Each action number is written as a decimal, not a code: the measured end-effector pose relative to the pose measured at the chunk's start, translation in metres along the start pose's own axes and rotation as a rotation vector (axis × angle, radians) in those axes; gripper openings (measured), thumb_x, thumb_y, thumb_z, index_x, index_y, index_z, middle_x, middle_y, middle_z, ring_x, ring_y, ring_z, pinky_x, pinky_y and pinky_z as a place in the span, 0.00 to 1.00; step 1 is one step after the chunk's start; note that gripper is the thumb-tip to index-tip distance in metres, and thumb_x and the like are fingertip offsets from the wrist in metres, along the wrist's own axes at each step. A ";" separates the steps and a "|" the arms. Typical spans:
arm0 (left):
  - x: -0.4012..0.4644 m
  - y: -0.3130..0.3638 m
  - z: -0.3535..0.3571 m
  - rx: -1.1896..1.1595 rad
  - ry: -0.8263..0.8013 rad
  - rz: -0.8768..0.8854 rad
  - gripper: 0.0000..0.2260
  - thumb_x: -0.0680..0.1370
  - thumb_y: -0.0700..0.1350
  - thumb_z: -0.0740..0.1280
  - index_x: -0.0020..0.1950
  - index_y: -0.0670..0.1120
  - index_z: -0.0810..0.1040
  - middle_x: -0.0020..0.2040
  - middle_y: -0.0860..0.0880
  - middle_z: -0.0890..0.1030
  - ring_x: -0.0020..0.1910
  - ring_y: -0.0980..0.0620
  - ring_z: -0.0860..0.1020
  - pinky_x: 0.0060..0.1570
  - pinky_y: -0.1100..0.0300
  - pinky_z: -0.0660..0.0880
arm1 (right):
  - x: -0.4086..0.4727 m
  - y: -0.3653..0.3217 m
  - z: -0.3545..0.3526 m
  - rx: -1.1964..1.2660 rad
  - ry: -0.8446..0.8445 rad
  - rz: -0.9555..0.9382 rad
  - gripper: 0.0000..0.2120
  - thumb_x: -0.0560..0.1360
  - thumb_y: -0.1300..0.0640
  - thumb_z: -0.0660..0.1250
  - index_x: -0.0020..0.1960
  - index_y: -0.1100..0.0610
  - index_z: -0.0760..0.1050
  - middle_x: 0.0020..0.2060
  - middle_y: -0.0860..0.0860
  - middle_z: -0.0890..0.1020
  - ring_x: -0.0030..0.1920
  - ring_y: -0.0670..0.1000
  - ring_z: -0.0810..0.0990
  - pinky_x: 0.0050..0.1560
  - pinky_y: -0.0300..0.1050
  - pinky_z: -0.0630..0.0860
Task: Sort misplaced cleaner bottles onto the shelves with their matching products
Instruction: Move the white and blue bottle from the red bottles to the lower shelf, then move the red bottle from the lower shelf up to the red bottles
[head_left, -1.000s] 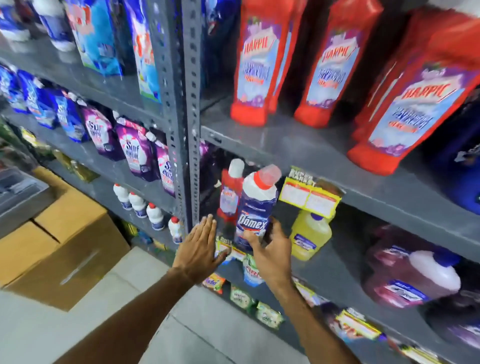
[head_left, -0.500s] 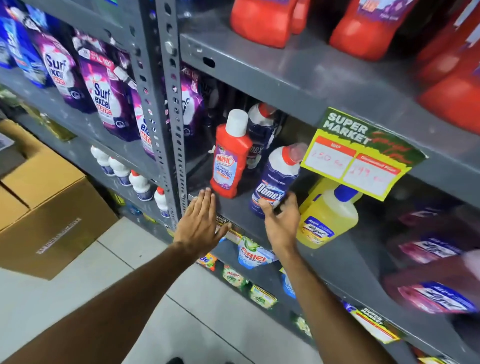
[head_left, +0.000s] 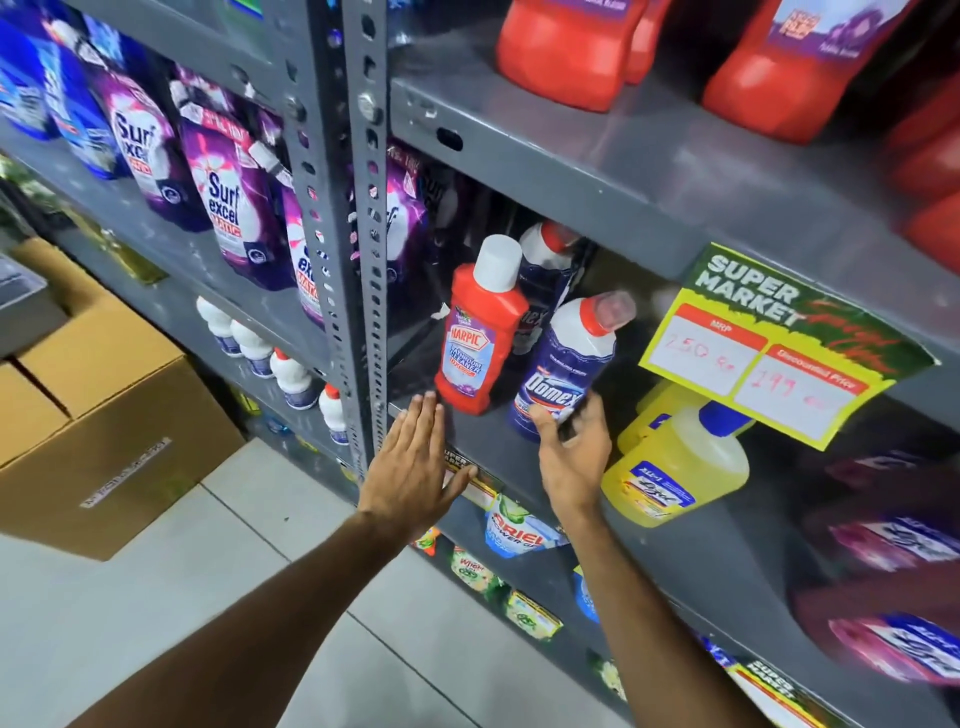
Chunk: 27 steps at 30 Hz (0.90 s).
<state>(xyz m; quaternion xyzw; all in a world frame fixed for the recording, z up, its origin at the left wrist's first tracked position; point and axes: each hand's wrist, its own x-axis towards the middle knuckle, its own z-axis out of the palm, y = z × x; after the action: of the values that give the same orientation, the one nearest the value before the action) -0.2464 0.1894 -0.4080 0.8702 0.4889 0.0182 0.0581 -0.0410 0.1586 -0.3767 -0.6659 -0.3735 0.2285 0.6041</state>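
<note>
Our right hand grips the base of the Domex bottle, which stands tilted on the middle shelf just beside a red Harpic bottle. Our left hand is flat and open, holding nothing, fingers over the shelf edge. We judge the main risk to be tipping: the Domex bottle leans, and a low grip leaves its top free to swing into the Harpic bottle or the second Domex bottle behind. The hanging price tag could also snag the cap on withdrawal.
</note>
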 end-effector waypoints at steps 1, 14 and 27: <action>0.000 0.000 0.000 -0.006 0.006 0.001 0.41 0.80 0.70 0.32 0.80 0.39 0.33 0.85 0.38 0.41 0.85 0.42 0.40 0.84 0.46 0.46 | 0.004 0.000 0.000 -0.010 0.012 -0.002 0.23 0.73 0.52 0.79 0.64 0.38 0.75 0.57 0.43 0.87 0.57 0.48 0.87 0.57 0.54 0.85; 0.002 -0.002 0.010 0.008 0.030 -0.002 0.41 0.83 0.70 0.39 0.80 0.39 0.34 0.85 0.37 0.42 0.84 0.41 0.41 0.84 0.46 0.48 | 0.031 0.000 -0.003 -0.034 -0.004 0.022 0.31 0.78 0.56 0.76 0.76 0.59 0.68 0.68 0.57 0.81 0.68 0.54 0.82 0.62 0.54 0.84; 0.000 -0.002 0.003 0.011 -0.009 0.009 0.43 0.80 0.69 0.32 0.83 0.38 0.37 0.85 0.37 0.41 0.84 0.41 0.39 0.84 0.45 0.46 | -0.033 -0.054 0.068 -0.093 -0.057 -0.018 0.32 0.75 0.49 0.79 0.74 0.55 0.71 0.66 0.51 0.79 0.65 0.42 0.80 0.59 0.31 0.77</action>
<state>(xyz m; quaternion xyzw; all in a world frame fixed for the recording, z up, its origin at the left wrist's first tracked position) -0.2472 0.1904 -0.4107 0.8727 0.4850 0.0118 0.0553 -0.1248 0.1756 -0.3397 -0.6833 -0.4067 0.2244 0.5634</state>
